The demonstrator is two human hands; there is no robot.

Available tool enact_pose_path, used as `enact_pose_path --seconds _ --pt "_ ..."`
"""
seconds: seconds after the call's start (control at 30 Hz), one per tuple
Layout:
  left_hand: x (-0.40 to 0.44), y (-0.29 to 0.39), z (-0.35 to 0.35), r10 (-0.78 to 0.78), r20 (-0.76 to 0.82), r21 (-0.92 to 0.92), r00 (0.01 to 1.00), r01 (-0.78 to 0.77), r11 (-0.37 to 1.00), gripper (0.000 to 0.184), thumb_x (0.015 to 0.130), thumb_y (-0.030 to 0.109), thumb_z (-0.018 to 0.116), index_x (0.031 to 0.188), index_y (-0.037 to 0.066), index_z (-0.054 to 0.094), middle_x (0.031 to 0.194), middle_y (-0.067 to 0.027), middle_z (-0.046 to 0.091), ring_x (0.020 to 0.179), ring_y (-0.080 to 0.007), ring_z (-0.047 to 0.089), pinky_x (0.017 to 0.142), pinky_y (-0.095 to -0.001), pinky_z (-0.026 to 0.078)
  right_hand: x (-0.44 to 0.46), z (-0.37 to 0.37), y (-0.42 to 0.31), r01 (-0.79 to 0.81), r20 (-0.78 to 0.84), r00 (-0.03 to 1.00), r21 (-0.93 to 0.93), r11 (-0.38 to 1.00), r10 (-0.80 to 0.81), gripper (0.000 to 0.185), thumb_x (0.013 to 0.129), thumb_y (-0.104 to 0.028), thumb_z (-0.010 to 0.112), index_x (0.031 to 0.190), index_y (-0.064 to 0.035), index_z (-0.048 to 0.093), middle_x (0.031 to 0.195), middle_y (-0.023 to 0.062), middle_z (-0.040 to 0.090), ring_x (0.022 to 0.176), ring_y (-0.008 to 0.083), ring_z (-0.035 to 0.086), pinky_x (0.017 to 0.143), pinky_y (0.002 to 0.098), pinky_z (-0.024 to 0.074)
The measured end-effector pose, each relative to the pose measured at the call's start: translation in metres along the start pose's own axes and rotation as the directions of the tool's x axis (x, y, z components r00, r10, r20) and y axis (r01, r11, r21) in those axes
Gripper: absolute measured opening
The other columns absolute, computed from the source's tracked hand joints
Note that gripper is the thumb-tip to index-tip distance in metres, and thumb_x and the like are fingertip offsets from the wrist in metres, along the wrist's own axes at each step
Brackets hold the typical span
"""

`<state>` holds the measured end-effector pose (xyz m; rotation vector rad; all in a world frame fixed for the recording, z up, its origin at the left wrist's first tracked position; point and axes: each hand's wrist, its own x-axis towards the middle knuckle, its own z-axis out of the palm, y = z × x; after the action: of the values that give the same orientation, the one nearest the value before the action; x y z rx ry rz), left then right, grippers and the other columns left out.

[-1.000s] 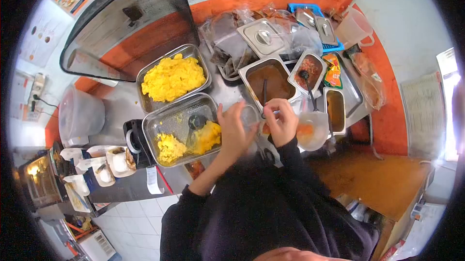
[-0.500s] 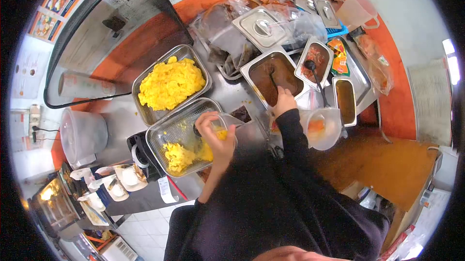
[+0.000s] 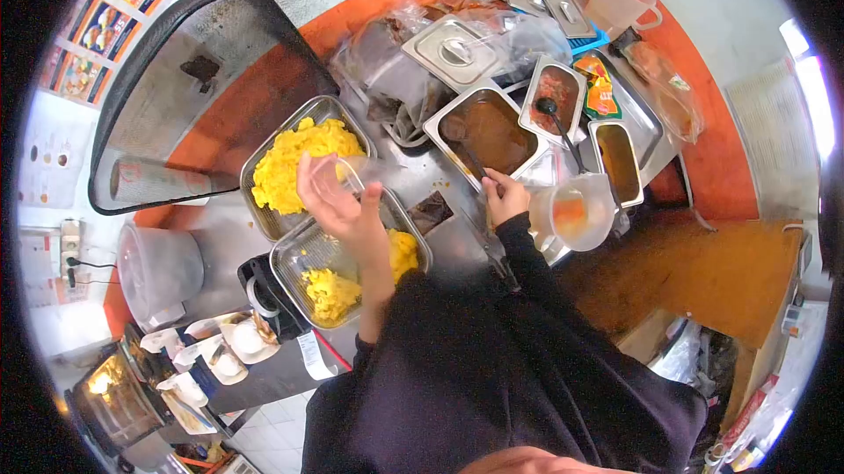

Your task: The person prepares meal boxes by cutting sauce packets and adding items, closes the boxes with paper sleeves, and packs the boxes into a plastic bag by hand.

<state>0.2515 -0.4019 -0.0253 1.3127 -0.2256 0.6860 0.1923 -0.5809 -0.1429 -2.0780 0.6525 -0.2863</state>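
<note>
My left hand (image 3: 345,215) is raised over the pans with curled fingers, gripping a thin, clear plastic bag (image 3: 353,173) whose shape is partly blurred. Behind it is a deep steel pan heaped with scrambled eggs (image 3: 303,157). Below the hand, a second pan (image 3: 283,273) holds smaller portions of egg and shows its perforated bottom. My right hand (image 3: 506,198) is closed around the handle of a dark ladle (image 3: 473,157). The ladle's other end dips into brown sauce (image 3: 503,131) in a steel pan.
A pan of chopped red filling (image 3: 559,91) with a black spoon and a narrow sauce pan (image 3: 620,162) stand at right. A clear jug (image 3: 580,213) is beside my right forearm. Steel lids (image 3: 453,50) lie behind. A mesh cover (image 3: 207,78) and plastic tub (image 3: 160,267) stand left.
My left hand has risen and moved left with the clear plastic, from over the near egg pan toward the far one. My right hand has drawn back slightly along the ladle, toward the pan's near edge.
</note>
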Motion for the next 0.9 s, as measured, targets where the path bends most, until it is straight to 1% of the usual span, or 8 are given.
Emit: enact_pose_path --seconds 0.1,0.2,0.3,0.47,0.6,0.73,0.83,0.9 --pt "0.020 0.003 0.021 0.052 0.045 -0.076 0.998 -0.048 0.996 0.077 0.062 0.013 0.076 0.123 0.000 0.031 0.109 -0.0081 0.042 0.103 -0.0196 0.041 0.096 -0.0341 0.028 -0.001 0.007 0.013 0.082 -0.097 0.993 0.170 0.982 -0.066 0.022 0.077 -0.019 0.058 0.095 -0.0066 0.062 0.071 0.0112 0.062 0.059 0.0123 0.058 0.057 0.0251 0.0450" --pt "0.033 -0.011 0.041 0.051 0.135 -0.060 0.990 -0.043 0.997 0.071 0.063 0.010 0.073 0.121 0.000 0.034 0.108 -0.0083 0.045 0.101 -0.0189 0.043 0.095 -0.0330 0.029 -0.004 -0.014 -0.011 0.055 -0.075 0.996 0.146 0.988 -0.045 0.022 0.075 -0.021 0.059 0.093 -0.0086 0.063 0.081 0.0134 0.062 0.066 0.0232 0.061 0.061 0.0298 0.0466" --pt "0.039 -0.036 0.059 -0.013 0.235 -0.033 0.972 0.021 0.999 0.063 0.064 0.011 0.073 0.116 0.001 0.040 0.108 -0.0091 0.047 0.100 -0.0186 0.045 0.094 -0.0325 0.030 -0.006 -0.039 -0.036 0.034 -0.059 0.998 0.124 0.992 -0.027 0.022 0.076 -0.020 0.059 0.094 -0.0086 0.063 0.081 0.0140 0.062 0.066 0.0228 0.060 0.061 0.0297 0.0462" --pt "0.026 -0.079 0.083 -0.079 0.360 0.183 0.930 0.012 0.983 0.045 0.065 0.018 0.072 0.103 0.005 0.051 0.102 -0.0075 0.054 0.098 -0.0173 0.047 0.087 -0.0307 0.035 -0.001 -0.080 -0.056 0.225 -0.184 0.962 0.114 0.968 -0.202 0.022 0.074 -0.018 0.059 0.094 -0.0075 0.062 0.075 0.0132 0.060 0.064 0.0226 0.058 0.058 0.0300 0.0445" --pt "0.007 -0.100 0.104 -0.222 0.460 0.220 0.860 0.133 0.967 0.043 0.063 0.020 0.073 0.100 0.005 0.055 0.090 -0.0071 0.059 0.091 -0.0188 0.052 0.083 -0.0308 0.037 0.006 -0.114 -0.081 0.369 -0.259 0.900 0.027 0.929 -0.350 0.022 0.073 -0.011 0.060 0.093 -0.0052 0.062 0.070 0.0122 0.057 0.060 0.0232 0.056 0.055 0.0303 0.0426" --pt "-0.006 -0.110 0.123 -0.102 0.501 0.203 0.860 -0.002 0.979 0.047 0.060 0.019 0.074 0.100 0.003 0.054 0.091 -0.0093 0.059 0.089 -0.0234 0.053 0.082 -0.0339 0.038 0.007 -0.129 -0.109 0.281 -0.210 0.936 -0.029 0.959 -0.281 0.021 0.072 -0.008 0.059 0.093 -0.0045 0.061 0.070 0.0128 0.057 0.063 0.0253 0.057 0.058 0.0308 0.0439" --pt "-0.008 -0.106 0.130 -0.067 0.514 0.237 0.855 -0.067 0.969 0.048 0.059 0.018 0.074 0.099 0.002 0.054 0.092 -0.0101 0.058 0.089 -0.0237 0.053 0.081 -0.0338 0.038 0.014 -0.119 -0.097 0.466 -0.268 0.836 -0.116 0.877 -0.479 0.022 0.073 -0.007 0.060 0.096 -0.0058 0.062 0.064 0.0082 0.054 0.050 0.0135 0.048 0.047 0.0246 0.0369" --pt "-0.009 -0.103 0.133 -0.068 0.470 0.238 0.880 -0.052 0.970 0.049 0.058 0.018 0.075 0.099 0.002 0.053 0.094 -0.0108 0.058 0.090 -0.0240 0.053 0.081 -0.0340 0.038 0.015 -0.116 -0.093 0.465 -0.271 0.831 -0.140 0.874 -0.486 0.023 0.072 -0.007 0.060 0.095 -0.0074 0.062 0.066 0.0092 0.054 0.053 0.0189 0.051 0.050 0.0269 0.0395"
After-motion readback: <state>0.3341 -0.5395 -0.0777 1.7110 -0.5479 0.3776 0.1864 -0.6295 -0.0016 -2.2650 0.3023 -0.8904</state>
